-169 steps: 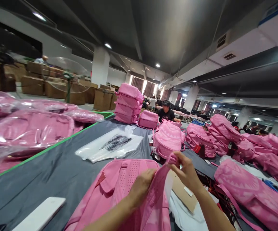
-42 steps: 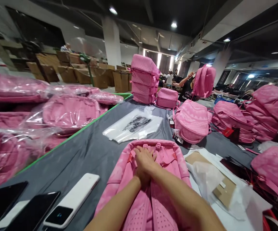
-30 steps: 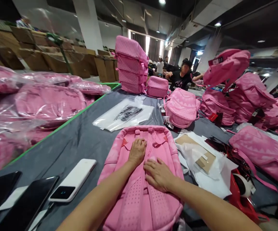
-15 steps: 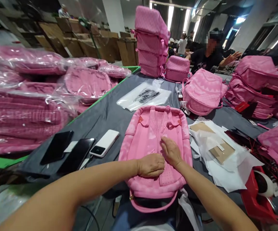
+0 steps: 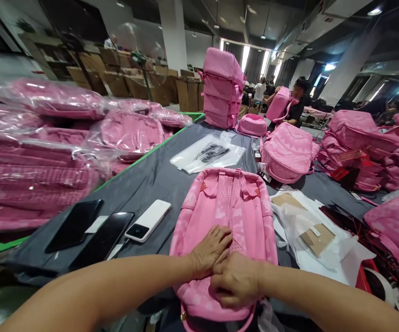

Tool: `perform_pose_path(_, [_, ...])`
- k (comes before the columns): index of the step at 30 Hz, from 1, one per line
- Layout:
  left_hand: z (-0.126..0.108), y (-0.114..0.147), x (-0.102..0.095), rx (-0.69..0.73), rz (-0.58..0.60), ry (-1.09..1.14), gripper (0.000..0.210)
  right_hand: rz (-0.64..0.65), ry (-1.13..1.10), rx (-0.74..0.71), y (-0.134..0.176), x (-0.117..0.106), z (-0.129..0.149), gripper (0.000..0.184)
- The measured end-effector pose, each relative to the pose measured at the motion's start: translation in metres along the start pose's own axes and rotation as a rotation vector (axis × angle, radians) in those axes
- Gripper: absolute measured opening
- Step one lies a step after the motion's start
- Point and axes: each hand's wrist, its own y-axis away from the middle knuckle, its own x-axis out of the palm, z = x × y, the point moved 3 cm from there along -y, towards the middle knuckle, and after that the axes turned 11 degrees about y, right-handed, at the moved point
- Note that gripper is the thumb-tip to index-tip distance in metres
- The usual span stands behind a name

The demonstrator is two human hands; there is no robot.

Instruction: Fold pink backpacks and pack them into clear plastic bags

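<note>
A pink backpack (image 5: pixel 194 216) lies on the table in front of me, its back panel up and its handle end towards me. Two shoulder straps run down the middle of the panel. My left hand (image 5: pixel 213 251) rests flat on the left strap, fingers stretched forward and open. Just below it, my right hand (image 5: pixel 236 280) is closed, its knuckles bent against the lower part of the panel. What its fingers grip is hidden under the hand. The two hands touch or nearly touch.
Phones and a white power bank (image 5: pixel 149 220) lie left. Clear plastic bags (image 5: pixel 185 157) lie beyond the backpack; white papers (image 5: pixel 344 258) lie right. Bagged backpacks (image 5: pixel 29 175) fill the left side. More pink backpacks (image 5: pixel 287 152) stand ahead, some stacked (image 5: pixel 222 87). A person (image 5: pixel 298 106) handles one opposite.
My right hand has come down the panel towards me and closed. My left hand has slid slightly forward with its fingers extended. The person opposite now holds up a pink backpack. My view has tilted up.
</note>
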Motion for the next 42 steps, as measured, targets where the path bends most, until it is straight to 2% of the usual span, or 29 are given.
perform_pose_path(3, [0.007, 0.004, 0.009, 0.014, -0.038, 0.021, 0.038, -0.033, -0.033, -0.04, -0.004, 0.025, -0.006, 0.009])
perform_pose_path(8, [0.017, 0.002, 0.017, -0.02, 0.017, 0.009, 0.039, -0.098, -0.043, -0.159, -0.01, 0.054, -0.027, 0.011])
perform_pose_path(11, [0.012, -0.001, 0.013, -0.052, 0.039, 0.027, 0.039, -0.151, 0.072, -0.088, -0.01, 0.059, -0.027, 0.014])
perform_pose_path(13, [0.004, 0.004, 0.012, -0.092, 0.026, 0.014, 0.039, -0.204, 0.162, -0.065, -0.007, 0.06, -0.014, 0.018])
perform_pose_path(16, [-0.009, 0.019, 0.021, -0.103, 0.007, -0.022, 0.045, -0.352, 0.241, -0.099, 0.003, 0.058, 0.013, 0.027])
perform_pose_path(18, [-0.017, 0.03, 0.029, -0.072, 0.02, -0.034, 0.056, -0.463, 0.282, -0.09, 0.011, 0.046, 0.022, 0.028])
perform_pose_path(20, [-0.025, 0.035, 0.032, -0.048, 0.026, -0.029, 0.063, -0.524, 0.345, 0.016, 0.017, 0.022, 0.012, 0.027])
perform_pose_path(21, [-0.028, 0.035, 0.029, -0.048, 0.02, -0.021, 0.062, -0.534, 0.379, 0.12, 0.018, 0.006, -0.002, 0.028])
perform_pose_path(22, [-0.032, 0.034, 0.025, -0.055, 0.018, -0.011, 0.061, -0.515, 0.399, 0.268, 0.018, -0.008, -0.021, 0.029])
perform_pose_path(24, [-0.037, 0.031, 0.014, -0.089, 0.041, 0.013, 0.059, -0.45, 0.399, 0.72, 0.019, -0.029, -0.068, 0.03])
perform_pose_path(25, [-0.039, 0.03, 0.008, -0.11, 0.078, 0.03, 0.063, -0.387, 0.358, 0.877, 0.019, -0.031, -0.09, 0.032])
perform_pose_path(27, [-0.043, 0.031, 0.0, -0.141, 0.181, 0.077, 0.078, -0.226, 0.282, 1.056, 0.017, -0.019, -0.121, 0.043])
perform_pose_path(29, [-0.047, 0.037, -0.003, -0.16, 0.254, 0.122, 0.097, -0.112, 0.228, 1.083, 0.016, 0.005, -0.135, 0.049])
perform_pose_path(30, [-0.05, 0.042, -0.003, -0.162, 0.277, 0.137, 0.104, -0.095, 0.222, 1.075, 0.017, 0.016, -0.137, 0.05])
perform_pose_path(33, [-0.057, 0.055, 0.003, -0.154, 0.305, 0.142, 0.115, -0.163, 0.266, 1.059, 0.022, 0.04, -0.136, 0.05])
perform_pose_path(36, [-0.06, 0.058, 0.005, -0.119, 0.296, 0.095, 0.115, -0.237, 0.315, 1.047, 0.025, 0.048, -0.137, 0.048])
perform_pose_path(39, [-0.053, 0.042, -0.007, -0.063, 0.274, 0.045, 0.112, -0.262, 0.322, 1.026, 0.025, 0.052, -0.136, 0.048])
perform_pose_path(42, [-0.028, -0.001, -0.033, -0.13, 0.175, 0.059, 0.085, -0.307, 0.319, 1.006, 0.024, 0.056, -0.13, 0.047])
